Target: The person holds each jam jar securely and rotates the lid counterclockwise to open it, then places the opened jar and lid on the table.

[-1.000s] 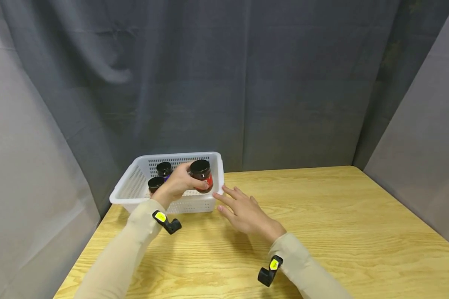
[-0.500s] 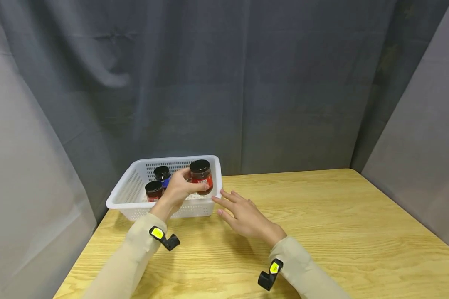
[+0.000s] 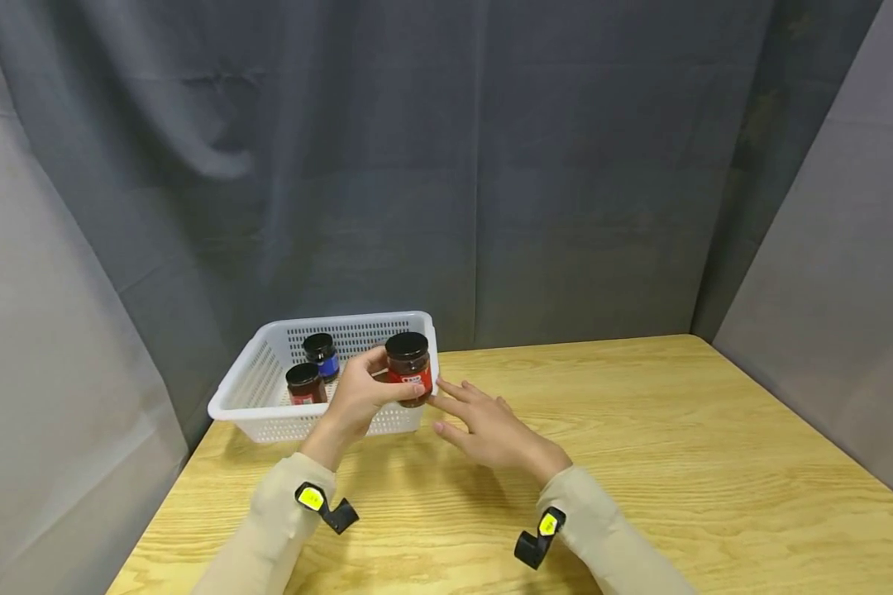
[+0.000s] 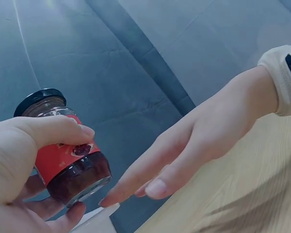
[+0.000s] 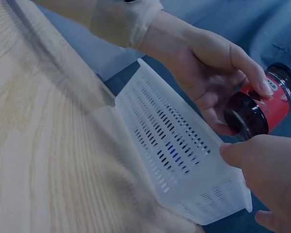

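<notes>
My left hand [image 3: 357, 397] grips a glass jar [image 3: 409, 369] with a black lid, a red label and dark contents. It holds the jar upright over the right front corner of a white plastic basket [image 3: 256, 411]. In the left wrist view, the thumb lies across the jar's label [image 4: 63, 155] and the other fingers wrap underneath. My right hand [image 3: 491, 430] is held out with fingers extended, fingertips at the basket's right front corner, just below the jar. Inside the basket stand a red-labelled jar [image 3: 306, 385] and a blue-labelled jar [image 3: 322, 357], both black-lidded.
The basket stands at the back left of a wooden table [image 3: 640, 430]. A dark grey curtain [image 3: 357, 165] hangs behind the table, with pale cloth panels [image 3: 841, 289] at both sides. Each sleeve carries a black wrist mount [image 3: 327, 508].
My left hand has carried the red-labelled jar slightly right and toward me, from inside the basket to over its front right corner. The right hand has barely moved.
</notes>
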Available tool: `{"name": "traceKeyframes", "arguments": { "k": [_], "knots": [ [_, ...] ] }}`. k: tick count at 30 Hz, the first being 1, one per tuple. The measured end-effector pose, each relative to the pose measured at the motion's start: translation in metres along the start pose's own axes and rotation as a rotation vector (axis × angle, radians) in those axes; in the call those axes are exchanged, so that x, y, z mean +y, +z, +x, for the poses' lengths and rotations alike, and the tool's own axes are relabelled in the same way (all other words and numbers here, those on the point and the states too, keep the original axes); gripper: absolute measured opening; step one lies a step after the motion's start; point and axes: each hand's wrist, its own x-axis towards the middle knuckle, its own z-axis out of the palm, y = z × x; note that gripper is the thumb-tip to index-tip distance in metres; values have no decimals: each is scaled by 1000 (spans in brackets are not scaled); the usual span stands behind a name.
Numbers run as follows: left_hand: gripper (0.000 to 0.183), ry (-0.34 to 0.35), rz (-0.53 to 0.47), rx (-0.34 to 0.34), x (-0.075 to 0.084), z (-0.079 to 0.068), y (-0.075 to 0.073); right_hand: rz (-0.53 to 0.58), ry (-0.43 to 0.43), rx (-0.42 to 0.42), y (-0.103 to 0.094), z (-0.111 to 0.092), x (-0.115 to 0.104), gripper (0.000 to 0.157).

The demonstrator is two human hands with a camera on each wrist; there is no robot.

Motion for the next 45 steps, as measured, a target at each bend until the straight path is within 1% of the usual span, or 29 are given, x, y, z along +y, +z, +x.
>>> {"name": "traceKeyframes", "arguments": {
  "k": [6,9,12,15,18,21,24,26,31,35,38,42,45],
  "knots": [
    [57,26,-33,2,-5,-10,7,-29,87,10,-5,-1,2,51],
    [56,35,-33,-11,-6,-13,10,-24,129,41,-12,-2,4,50],
    [59,36,-23,-38,-7,-13,13,-17,148,87,-22,-3,6,48],
    [61,41,4,-48,-6,-11,16,-10,141,126,-35,-3,9,49],
    [60,48,27,-39,-4,-10,18,7,130,153,-48,-2,11,51],
    [60,43,28,-53,-2,-11,21,35,135,186,-60,-5,13,52],
    [60,28,17,-77,-1,-12,25,51,146,227,-67,-8,13,51],
    [59,25,5,-95,-1,-14,28,56,139,245,-69,-8,12,50],
    [56,41,41,-108,-2,-18,32,59,117,270,-67,-8,5,51],
    [53,73,74,-90,-2,-17,34,56,129,282,-71,-9,-1,54],
    [52,79,81,-75,-3,-18,35,57,128,280,-74,-11,-6,58],
    [53,58,119,-67,-6,-19,37,74,86,292,-75,-12,-13,56],
    [53,68,174,-61,-6,-21,40,73,46,315,-75,-10,-20,50]
  ]
}}
